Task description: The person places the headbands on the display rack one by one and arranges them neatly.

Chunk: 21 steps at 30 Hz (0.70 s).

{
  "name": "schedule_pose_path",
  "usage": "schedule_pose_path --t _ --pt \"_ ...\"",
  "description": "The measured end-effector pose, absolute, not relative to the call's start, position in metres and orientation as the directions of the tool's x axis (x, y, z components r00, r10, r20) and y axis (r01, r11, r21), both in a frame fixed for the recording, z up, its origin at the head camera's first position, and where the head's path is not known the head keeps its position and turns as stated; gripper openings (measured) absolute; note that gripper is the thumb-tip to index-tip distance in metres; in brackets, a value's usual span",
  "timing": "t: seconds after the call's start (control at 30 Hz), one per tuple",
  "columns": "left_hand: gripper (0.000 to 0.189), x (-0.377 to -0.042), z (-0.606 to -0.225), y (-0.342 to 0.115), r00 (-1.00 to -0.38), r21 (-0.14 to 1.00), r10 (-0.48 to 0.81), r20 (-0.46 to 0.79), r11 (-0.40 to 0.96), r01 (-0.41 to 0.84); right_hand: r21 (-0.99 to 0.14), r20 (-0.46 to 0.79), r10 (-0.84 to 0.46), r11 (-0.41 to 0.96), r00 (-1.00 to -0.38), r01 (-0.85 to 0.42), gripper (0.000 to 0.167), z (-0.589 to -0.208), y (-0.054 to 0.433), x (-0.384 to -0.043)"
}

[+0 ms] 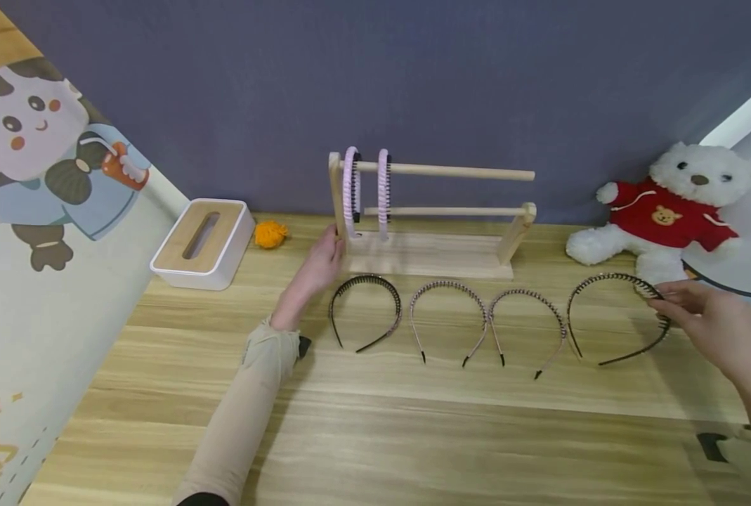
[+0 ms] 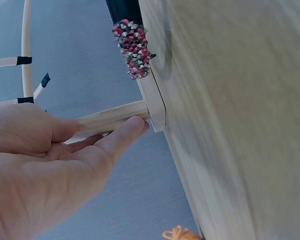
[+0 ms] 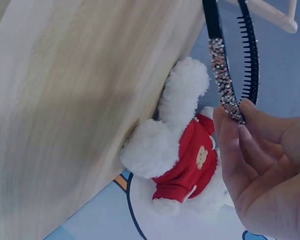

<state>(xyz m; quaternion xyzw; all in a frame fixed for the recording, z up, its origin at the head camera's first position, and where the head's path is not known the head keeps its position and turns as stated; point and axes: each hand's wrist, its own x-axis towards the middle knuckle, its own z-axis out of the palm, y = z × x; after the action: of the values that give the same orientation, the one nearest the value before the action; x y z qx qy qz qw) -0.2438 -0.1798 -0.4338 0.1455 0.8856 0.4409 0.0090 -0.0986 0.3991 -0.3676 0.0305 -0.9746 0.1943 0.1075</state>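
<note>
My left hand (image 1: 320,263) grips the left upright (image 2: 115,117) of a wooden headband rack (image 1: 432,263), low down near its base. Two pink headbands (image 1: 348,186) hang on the rack's upper rod (image 1: 464,170), toward the left end. At the far right, my right hand (image 1: 716,323) pinches the side of a black, toothed headband (image 3: 222,70) covered in small glittery stones. Left of it, three more headbands lie in a row on the table: a dark one (image 1: 367,278), a light-toned one (image 1: 447,284) and another light-toned one (image 1: 527,295).
A white tissue box (image 1: 207,279) with a wooden lid and an orange yarn ball (image 1: 270,234) are left of the rack. A white teddy bear (image 1: 660,211) in a red top sits at the back right. Behind the table (image 1: 413,436) rises a dark blue wall (image 1: 413,77).
</note>
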Motion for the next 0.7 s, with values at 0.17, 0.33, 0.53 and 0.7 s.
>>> schedule_pose_path --t 0.17,0.33,0.53,0.7 --pt "0.055 -0.248 -0.440 -0.182 -0.960 0.796 0.259 0.104 0.557 0.237 -0.409 0.203 0.039 0.911 -0.978 -0.049 0.022 -0.361 0.390 -0.097" --pt "0.055 -0.257 -0.452 -0.185 -0.960 0.802 0.260 0.108 0.547 0.239 -0.454 0.172 0.087 0.891 -0.981 0.000 0.025 -0.354 0.382 -0.094" --pt "0.054 -0.272 -0.475 -0.191 -0.959 0.788 0.248 0.136 0.560 0.257 -0.492 0.158 0.107 0.871 -0.982 0.016 0.029 -0.349 0.371 -0.091" --pt "0.055 -0.262 -0.461 -0.188 -0.960 0.781 0.251 0.122 0.573 0.249 -0.527 0.213 0.074 0.848 -0.974 -0.051 0.031 -0.348 0.366 -0.090"
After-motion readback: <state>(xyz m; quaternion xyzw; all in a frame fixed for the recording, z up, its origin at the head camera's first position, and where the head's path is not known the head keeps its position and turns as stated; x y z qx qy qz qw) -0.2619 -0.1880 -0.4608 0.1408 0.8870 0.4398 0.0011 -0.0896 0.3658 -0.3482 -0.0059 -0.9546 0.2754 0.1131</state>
